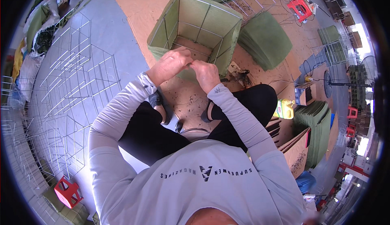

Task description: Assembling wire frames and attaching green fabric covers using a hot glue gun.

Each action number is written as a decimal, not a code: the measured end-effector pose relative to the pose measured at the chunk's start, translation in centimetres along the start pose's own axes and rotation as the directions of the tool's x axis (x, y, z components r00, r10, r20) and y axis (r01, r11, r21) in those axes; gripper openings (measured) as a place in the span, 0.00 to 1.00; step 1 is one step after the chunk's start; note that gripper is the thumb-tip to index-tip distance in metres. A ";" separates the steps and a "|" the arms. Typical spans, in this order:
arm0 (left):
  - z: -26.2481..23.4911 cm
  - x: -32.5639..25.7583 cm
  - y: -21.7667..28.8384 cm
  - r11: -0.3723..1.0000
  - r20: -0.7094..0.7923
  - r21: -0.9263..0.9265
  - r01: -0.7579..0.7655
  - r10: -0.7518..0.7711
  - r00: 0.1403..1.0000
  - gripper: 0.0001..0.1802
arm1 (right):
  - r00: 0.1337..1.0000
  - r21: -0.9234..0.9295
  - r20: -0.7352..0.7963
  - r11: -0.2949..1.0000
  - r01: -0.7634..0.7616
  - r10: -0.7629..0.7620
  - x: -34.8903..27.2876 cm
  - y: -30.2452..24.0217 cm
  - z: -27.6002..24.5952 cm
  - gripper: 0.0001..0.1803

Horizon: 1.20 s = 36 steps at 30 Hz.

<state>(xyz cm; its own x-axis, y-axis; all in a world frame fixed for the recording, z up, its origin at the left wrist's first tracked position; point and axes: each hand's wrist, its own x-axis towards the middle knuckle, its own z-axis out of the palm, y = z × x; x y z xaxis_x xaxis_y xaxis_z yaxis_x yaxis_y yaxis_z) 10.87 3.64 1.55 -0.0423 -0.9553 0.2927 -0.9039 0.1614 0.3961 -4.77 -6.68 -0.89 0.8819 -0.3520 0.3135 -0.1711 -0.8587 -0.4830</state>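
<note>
A square wire frame basket lined with green felt (191, 26) stands on a brown board in front of me. My left hand (170, 64) and my right hand (206, 74) meet at its near rim, fingers pinched on the green lining and the top wire there. The fingertips are close together and partly hide each other. My knees in black trousers are on either side below the hands.
A heap of bare wire frames (73, 83) covers the grey floor at left. Stacks of green felt sheets lie at right (264, 38) and lower right (319, 123). A yellow bottle (284, 108), a red stool (68, 191) and another red stool (300, 8) stand around.
</note>
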 end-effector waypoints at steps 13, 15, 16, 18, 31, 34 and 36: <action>0.4 0.7 -0.6 1.000 0.101 -0.017 -0.025 0.026 0.995 0.11 | 0.995 -0.019 -0.074 0.998 0.067 -0.068 -1.4 0.2 -1.9 0.07; 0.4 0.7 -0.7 0.999 0.078 -0.040 -0.021 0.024 0.997 0.12 | 0.994 -0.006 -0.098 0.999 0.048 -0.049 -1.4 0.5 -1.3 0.06; 0.4 0.8 -0.8 0.998 0.048 -0.057 -0.014 0.017 0.999 0.12 | 0.994 -0.006 -0.099 0.999 0.045 -0.045 -1.4 0.7 -1.2 0.06; 0.3 0.9 -0.6 0.995 0.032 -0.093 0.029 -0.027 0.999 0.12 | 0.998 0.010 -0.057 0.999 0.038 -0.037 -1.4 1.0 -1.2 0.05; 0.2 0.6 -0.4 0.980 0.047 -0.040 0.194 -0.192 0.980 0.10 | 0.997 -0.042 0.009 0.996 0.073 -0.072 -1.4 1.7 -1.1 0.08; -0.3 0.4 -0.7 0.963 0.056 -0.059 0.262 -0.259 0.964 0.11 | 0.997 -0.057 0.012 0.995 0.083 -0.083 -1.4 1.8 -1.4 0.08; -0.2 0.3 -0.9 0.964 0.041 -0.051 0.260 -0.258 0.965 0.12 | 0.997 -0.053 0.007 0.996 0.075 -0.075 -1.4 1.7 -1.3 0.08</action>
<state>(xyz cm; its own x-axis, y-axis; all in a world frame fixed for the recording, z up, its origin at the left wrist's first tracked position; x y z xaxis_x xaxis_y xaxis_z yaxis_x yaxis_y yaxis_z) 11.75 3.25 1.49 0.1749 -0.9739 0.1448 -0.8611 -0.0800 0.5021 -6.85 -8.20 -1.06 0.8951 -0.2840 0.3436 -0.1270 -0.9013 -0.4143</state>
